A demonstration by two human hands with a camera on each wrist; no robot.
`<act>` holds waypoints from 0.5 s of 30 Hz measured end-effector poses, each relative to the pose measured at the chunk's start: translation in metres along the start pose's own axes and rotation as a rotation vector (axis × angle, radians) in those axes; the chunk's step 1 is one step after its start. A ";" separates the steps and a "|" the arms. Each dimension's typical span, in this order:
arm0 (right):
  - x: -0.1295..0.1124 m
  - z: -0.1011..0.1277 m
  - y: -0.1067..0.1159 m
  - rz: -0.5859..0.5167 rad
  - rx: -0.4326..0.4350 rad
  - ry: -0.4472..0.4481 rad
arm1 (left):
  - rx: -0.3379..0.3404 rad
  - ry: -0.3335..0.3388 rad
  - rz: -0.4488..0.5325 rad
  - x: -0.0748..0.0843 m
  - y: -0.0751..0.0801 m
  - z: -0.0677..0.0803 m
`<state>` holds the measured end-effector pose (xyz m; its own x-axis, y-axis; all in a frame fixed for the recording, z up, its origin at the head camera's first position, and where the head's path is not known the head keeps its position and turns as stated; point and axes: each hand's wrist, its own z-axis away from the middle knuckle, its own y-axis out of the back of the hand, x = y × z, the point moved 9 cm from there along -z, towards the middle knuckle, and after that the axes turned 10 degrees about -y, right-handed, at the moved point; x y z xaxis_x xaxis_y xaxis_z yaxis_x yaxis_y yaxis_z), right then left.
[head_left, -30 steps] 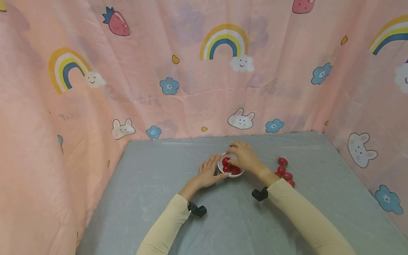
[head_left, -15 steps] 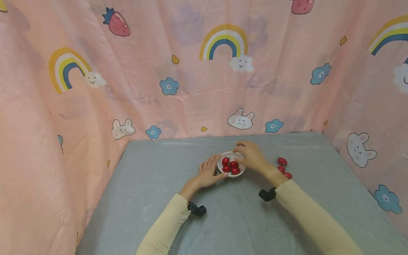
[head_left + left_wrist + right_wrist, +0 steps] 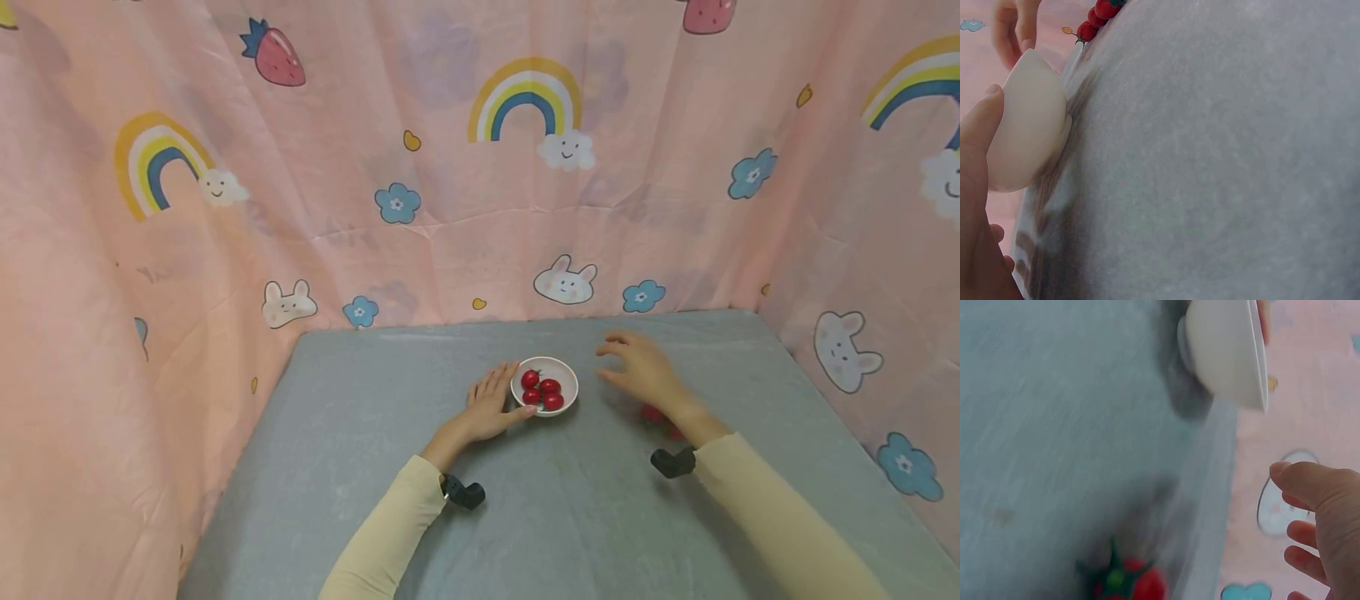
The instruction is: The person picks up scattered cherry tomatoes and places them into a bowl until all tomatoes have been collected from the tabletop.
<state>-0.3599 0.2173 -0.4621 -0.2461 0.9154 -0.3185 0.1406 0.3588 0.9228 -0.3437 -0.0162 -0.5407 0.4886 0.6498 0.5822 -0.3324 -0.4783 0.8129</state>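
Observation:
A small white bowl (image 3: 561, 377) stands on the grey table (image 3: 375, 433) and holds several red cherry tomatoes (image 3: 543, 392). My left hand (image 3: 491, 404) lies flat beside it, fingertips touching the bowl's left wall (image 3: 1025, 122). My right hand (image 3: 637, 371) hovers to the right of the bowl with relaxed fingers and holds nothing. Under its wrist lie more red tomatoes (image 3: 651, 413), mostly hidden; one with a green stalk (image 3: 1132, 581) shows in the right wrist view, where the bowl (image 3: 1225, 353) is at the top.
Pink cartoon-print curtains (image 3: 450, 192) wall the table at the back, left and right. Bare grey cloth stretches in front of the hands.
My right hand has left the bowl and moved to the right, over the loose tomatoes. The bowl now shows its tomatoes uncovered. The left hand has stayed put.

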 end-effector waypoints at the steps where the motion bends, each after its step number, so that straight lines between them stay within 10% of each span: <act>1: 0.005 0.002 0.003 0.001 0.014 0.003 | 0.000 -0.002 0.001 0.000 0.000 0.000; 15: 0.061 0.031 0.027 0.035 0.093 -0.051 | -0.006 0.003 0.011 0.001 0.000 0.001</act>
<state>-0.3417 0.2881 -0.4633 -0.1905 0.9349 -0.2994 0.2373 0.3398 0.9101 -0.3422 -0.0165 -0.5408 0.4821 0.6464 0.5915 -0.3431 -0.4819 0.8063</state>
